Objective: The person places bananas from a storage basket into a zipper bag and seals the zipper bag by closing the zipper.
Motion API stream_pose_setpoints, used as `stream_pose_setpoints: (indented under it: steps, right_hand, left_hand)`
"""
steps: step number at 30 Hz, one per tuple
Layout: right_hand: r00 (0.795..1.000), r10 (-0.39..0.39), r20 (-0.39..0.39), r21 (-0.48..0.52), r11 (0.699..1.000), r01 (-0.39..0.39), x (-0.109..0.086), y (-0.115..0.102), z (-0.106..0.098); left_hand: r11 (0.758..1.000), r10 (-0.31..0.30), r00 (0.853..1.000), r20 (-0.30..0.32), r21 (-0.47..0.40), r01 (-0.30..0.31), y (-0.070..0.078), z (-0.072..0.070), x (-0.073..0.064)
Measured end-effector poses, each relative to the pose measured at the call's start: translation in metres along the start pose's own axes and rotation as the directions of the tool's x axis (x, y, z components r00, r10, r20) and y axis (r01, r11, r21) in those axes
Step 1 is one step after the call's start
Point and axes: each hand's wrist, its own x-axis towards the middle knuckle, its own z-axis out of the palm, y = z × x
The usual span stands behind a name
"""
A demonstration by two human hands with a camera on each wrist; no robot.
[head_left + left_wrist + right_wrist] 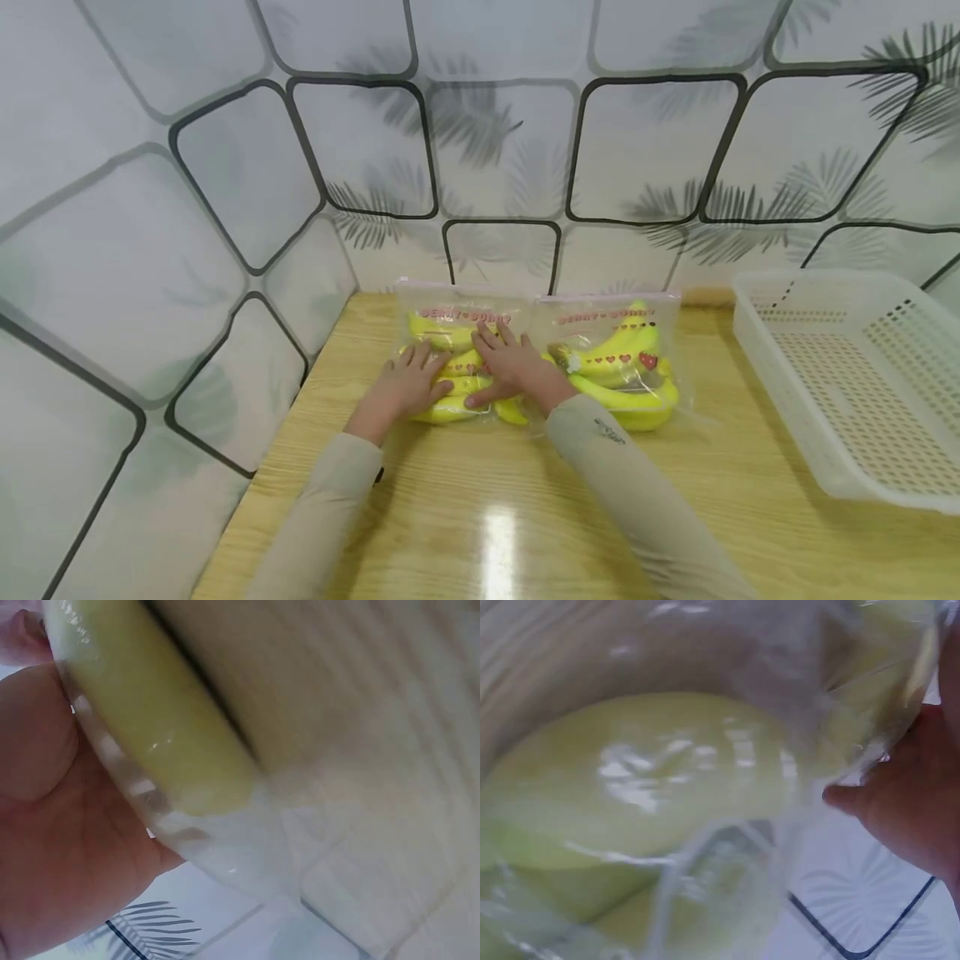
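Two clear printed zip bags of yellow bananas lie side by side on the table, against the wall. My left hand (401, 387) rests on the left side of the left bag (465, 315), fingers spread over the bananas (442, 410) inside. On the same bag's right part lies my right hand (516, 364), its fingers extended and its thumb pointing left. The right bag (566, 314), holding more bananas (630, 343), sits just beside my right wrist. Close up, the left wrist view has a banana (157, 712) under shiny plastic; the right wrist view has bagged bananas (667, 780) beside my thumb.
A white perforated plastic basket (795, 417) stands on the right of the wooden table (450, 533). Patterned wall covering (498, 150) rises right behind the bags and along the left side.
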Motion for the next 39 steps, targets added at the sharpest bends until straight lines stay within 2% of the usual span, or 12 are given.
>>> stream_pose_setpoints:
  steps: [4,8,11,13,20,26,35,39]
  right_hand:
    - [0.999,-0.017,0.034,0.062,0.998,0.015,-0.001,0.005,0.003]
    - [0.999,-0.015,-0.043,0.021,1.000,0.016,-0.001,0.005,0.003]
    - [0.994,0.016,-0.106,-0.029,0.999,-0.019,-0.004,0.001,0.004]
    - [0.992,0.034,-0.122,-0.035,0.999,-0.039,-0.007,-0.003,0.005]
    - [0.998,0.039,-0.053,0.038,0.999,-0.037,-0.011,-0.013,0.020]
    - [0.994,0.032,-0.102,0.065,0.998,-0.026,-0.007,-0.007,0.028]
    - [0.991,0.008,-0.136,0.099,0.995,0.005,-0.010,-0.005,0.032]
    - [0.992,0.010,-0.125,0.087,0.996,0.001,-0.011,-0.006,0.032]
  left_hand:
    - [0.999,0.013,1.000,0.027,-0.043,-0.012,-0.004,0.002,-0.003]
    - [0.995,0.013,0.998,0.064,-0.095,-0.007,-0.005,0.003,-0.003]
    - [0.995,0.005,0.998,0.065,-0.102,0.002,-0.005,0.004,-0.004]
    - [0.995,-0.008,0.998,0.063,-0.099,0.015,-0.004,0.004,-0.005]
    - [0.994,-0.046,0.999,0.006,-0.103,0.047,-0.007,0.011,-0.007]
    - [0.990,-0.020,0.998,-0.063,-0.143,0.011,-0.013,0.017,-0.001]
    - [0.993,-0.028,0.999,-0.044,-0.120,0.023,-0.012,0.021,0.000]
    - [0.992,-0.031,0.999,-0.036,-0.122,0.027,-0.010,0.021,-0.001]
